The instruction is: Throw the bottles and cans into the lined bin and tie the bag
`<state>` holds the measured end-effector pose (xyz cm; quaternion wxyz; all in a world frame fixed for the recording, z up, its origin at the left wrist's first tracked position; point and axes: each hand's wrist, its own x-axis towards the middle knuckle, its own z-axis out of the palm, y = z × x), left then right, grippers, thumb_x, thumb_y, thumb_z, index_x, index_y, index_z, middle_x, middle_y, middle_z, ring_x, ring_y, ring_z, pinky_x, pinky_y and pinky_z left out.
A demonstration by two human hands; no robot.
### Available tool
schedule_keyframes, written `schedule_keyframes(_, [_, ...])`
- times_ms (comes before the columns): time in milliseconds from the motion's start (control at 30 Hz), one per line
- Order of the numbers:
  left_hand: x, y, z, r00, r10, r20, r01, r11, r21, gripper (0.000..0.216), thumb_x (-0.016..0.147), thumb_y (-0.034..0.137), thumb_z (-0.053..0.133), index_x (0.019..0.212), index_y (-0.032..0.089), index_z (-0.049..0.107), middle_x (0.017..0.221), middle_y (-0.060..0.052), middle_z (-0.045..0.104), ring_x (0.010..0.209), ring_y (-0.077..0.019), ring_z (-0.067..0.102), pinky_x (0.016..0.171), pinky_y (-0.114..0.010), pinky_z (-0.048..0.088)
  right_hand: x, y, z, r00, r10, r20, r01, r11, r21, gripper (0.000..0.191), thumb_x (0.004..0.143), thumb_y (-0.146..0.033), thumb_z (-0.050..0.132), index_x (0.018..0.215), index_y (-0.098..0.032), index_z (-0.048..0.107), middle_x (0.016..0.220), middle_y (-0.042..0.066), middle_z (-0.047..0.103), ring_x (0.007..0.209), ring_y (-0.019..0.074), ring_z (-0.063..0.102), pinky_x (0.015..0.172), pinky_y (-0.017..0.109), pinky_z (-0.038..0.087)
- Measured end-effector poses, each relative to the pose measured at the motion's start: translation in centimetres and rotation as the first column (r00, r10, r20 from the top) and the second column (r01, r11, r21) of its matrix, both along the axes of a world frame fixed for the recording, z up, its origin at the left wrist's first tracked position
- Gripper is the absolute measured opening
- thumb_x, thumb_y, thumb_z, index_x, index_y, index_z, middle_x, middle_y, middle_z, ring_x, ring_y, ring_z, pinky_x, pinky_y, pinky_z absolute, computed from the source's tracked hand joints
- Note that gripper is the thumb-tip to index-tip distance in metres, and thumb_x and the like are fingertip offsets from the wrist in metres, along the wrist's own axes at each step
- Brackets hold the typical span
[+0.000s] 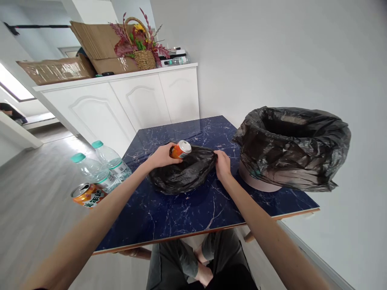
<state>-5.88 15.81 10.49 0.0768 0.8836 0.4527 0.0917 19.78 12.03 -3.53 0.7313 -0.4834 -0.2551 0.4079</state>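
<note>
My left hand (161, 157) is closed around an orange drink can (180, 149), held tilted over the mouth of a small black plastic bag (181, 173) that lies crumpled on the dark blue marbled table (169, 217). My right hand (223, 165) pinches the bag's right edge. A bin lined with a large black bag (292, 147) stands to the right of my right hand, its mouth open.
At the table's left edge stand two clear water bottles with teal caps (104, 167) and an opened orange can (87, 195). Behind is a white cabinet (127, 100) with cardboard boxes and a flower basket (140, 44). A wall runs along the right.
</note>
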Motion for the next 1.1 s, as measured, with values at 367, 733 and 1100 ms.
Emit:
schedule_keyframes(367, [-7.8, -8.2, 9.4, 0.966, 0.256, -0.042, -0.225, 0.908, 0.354, 0.079, 0.096, 0.072, 0.064, 0.153, 0.017, 0.053, 0.135, -0.019, 0.072, 0.116, -0.038, 0.071, 0.099, -0.048, 0.054, 0.5, -0.4, -0.9, 0.972, -0.208, 0.114, 0.217, 0.973, -0.081, 0.02, 0.07, -0.047, 0.066, 0.071, -0.029, 0.058, 0.074, -0.003, 0.063, 0.077, 0.0206, 0.057, 0.072, 0.032, 0.046])
schedule_keyframes(733, [-13.6, -6.7, 2.3, 0.758, 0.222, -0.613, 0.004, 0.939, 0.345, 0.033, 0.085, 0.012, 0.074, 0.117, 0.017, 0.071, 0.124, -0.02, 0.074, 0.123, -0.0401, 0.068, 0.112, -0.05, 0.041, 0.4, -0.7, -1.1, 0.972, -0.157, 0.177, 0.18, 0.976, -0.123, 0.021, 0.073, -0.046, 0.066, 0.077, -0.025, 0.064, 0.076, -0.002, 0.065, 0.076, 0.02, 0.057, 0.069, 0.031, 0.045])
schedule_keyframes(1100, [-14.4, -4.6, -0.1, 0.746, 0.212, -0.632, 0.007, 0.946, 0.325, 0.032, 0.081, 0.001, 0.062, 0.099, 0.02, 0.081, 0.105, -0.015, 0.08, 0.121, -0.0357, 0.067, 0.126, -0.054, 0.03, 0.4, -0.4, -1.3, 0.967, -0.092, 0.236, 0.121, 0.986, -0.112, 0.023, 0.074, -0.046, 0.064, 0.075, -0.023, 0.063, 0.078, -0.002, 0.065, 0.076, 0.0183, 0.056, 0.069, 0.029, 0.044])
